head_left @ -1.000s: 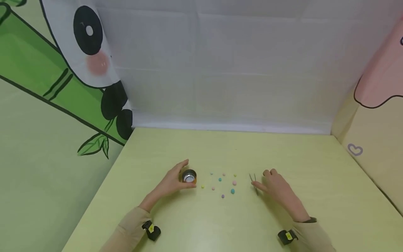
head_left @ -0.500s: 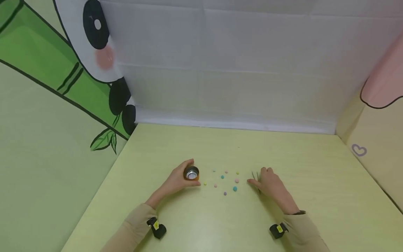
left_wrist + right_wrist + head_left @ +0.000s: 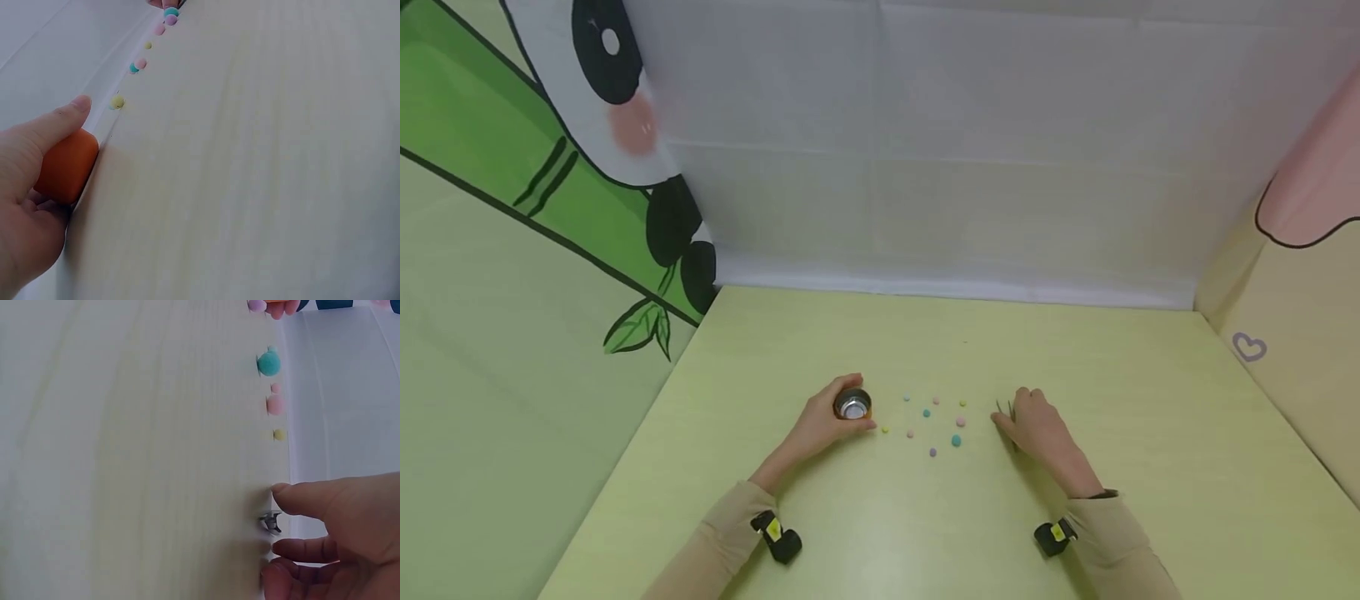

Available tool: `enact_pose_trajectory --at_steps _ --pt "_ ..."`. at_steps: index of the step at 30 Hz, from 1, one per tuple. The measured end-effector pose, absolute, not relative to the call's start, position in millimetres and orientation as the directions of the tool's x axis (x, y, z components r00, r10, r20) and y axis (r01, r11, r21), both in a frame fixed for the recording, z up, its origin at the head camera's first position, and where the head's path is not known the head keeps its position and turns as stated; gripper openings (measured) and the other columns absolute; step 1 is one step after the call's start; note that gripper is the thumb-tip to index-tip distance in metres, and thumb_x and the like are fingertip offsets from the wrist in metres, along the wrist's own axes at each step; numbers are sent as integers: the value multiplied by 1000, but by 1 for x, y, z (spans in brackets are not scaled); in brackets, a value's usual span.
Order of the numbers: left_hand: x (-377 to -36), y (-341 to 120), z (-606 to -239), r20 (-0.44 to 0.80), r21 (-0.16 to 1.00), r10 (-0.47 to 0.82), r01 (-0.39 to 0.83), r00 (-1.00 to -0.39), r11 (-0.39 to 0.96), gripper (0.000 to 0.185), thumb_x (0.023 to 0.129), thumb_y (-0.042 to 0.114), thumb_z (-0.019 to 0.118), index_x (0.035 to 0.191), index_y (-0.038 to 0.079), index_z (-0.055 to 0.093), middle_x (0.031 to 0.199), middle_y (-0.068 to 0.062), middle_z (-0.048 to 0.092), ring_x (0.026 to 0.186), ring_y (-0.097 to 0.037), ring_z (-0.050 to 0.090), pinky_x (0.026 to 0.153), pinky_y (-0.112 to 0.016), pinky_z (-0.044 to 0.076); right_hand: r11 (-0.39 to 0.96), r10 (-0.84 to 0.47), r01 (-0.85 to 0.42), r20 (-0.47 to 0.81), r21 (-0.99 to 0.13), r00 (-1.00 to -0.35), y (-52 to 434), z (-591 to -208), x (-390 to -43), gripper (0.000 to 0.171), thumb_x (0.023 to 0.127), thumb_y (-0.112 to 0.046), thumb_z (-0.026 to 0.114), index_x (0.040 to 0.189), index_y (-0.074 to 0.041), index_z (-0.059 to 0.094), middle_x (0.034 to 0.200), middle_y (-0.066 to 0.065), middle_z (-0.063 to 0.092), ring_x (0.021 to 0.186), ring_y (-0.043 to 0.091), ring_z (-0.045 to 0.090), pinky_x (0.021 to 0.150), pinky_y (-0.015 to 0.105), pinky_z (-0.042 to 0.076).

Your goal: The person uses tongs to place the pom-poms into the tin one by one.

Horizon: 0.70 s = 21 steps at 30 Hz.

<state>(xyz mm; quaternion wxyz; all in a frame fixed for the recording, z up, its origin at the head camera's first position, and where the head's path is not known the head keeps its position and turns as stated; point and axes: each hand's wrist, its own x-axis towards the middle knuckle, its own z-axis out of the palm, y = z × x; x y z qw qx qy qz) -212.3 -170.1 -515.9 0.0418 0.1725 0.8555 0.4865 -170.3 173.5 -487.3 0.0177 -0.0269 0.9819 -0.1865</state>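
My left hand [image 3: 833, 417] grips a small orange cup [image 3: 853, 406] with a shiny metal inside, standing on the pale green table [image 3: 925, 517]. In the left wrist view the thumb [image 3: 62, 122] lies along the orange cup [image 3: 65, 165]. Several small coloured beads [image 3: 957, 440] lie scattered between my hands, including a yellow bead [image 3: 117, 101] close to the cup. My right hand [image 3: 1013, 419] rests on the table over thin metal tweezers [image 3: 1002, 408]. In the right wrist view its thumb and fingers [image 3: 300, 550] pinch the tweezers [image 3: 271, 521] from both sides.
A white cloth wall [image 3: 955, 167] closes the back of the table. A panda and bamboo panel [image 3: 512, 208] stands on the left, and a cream and pink panel [image 3: 1300, 275] on the right. A teal bead [image 3: 269, 363] and a pink bead [image 3: 275, 404] lie beyond the right thumb.
My left fingers have curled closer round the cup. My right hand has slid left over the tweezers and its fingers have closed on them. The beads have not moved.
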Motion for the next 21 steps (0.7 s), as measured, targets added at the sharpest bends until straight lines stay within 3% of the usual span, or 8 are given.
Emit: enact_pose_trajectory --at_steps 21 --pt "-218 -157 -519 104 838 313 253 -944 484 82 76 23 87 145 7 46 145 -13 55 133 -31 53 111 -49 42 928 -77 -70 -4 -365 -997 186 -489 -186 28 95 -13 59 75 1 46 74 14 47 65 21 41 54 31 37"
